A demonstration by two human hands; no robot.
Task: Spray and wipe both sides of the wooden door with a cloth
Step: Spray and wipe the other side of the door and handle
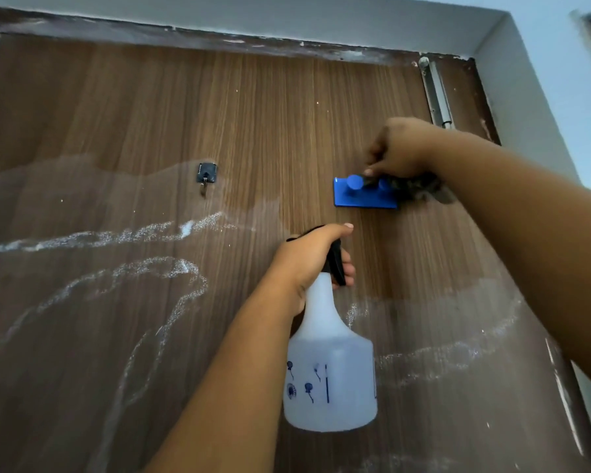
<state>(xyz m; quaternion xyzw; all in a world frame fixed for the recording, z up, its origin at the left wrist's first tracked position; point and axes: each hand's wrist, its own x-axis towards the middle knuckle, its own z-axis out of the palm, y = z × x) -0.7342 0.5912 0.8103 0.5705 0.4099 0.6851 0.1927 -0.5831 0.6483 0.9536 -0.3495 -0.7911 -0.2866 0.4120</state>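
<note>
Wiping upper wooden door (253, 114): your right hand (401, 148) grips dark cloth (420, 189) against blue peg rack (364, 196). Left hand (313, 256) grips spray bottle (330, 370) by neck. Risks: cloth snagging pegs, rack pulling loose (mounting unknown), foam streaks drying unwiped.

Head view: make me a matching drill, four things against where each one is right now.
1 spray bottle
2 dark cloth
3 blue hook rack
4 small black hook

A alone on the door, left of the rack
B gripped in the left hand
C held in the right hand
D on the door under the right hand

Pairs: 1-B, 2-C, 3-D, 4-A
</note>
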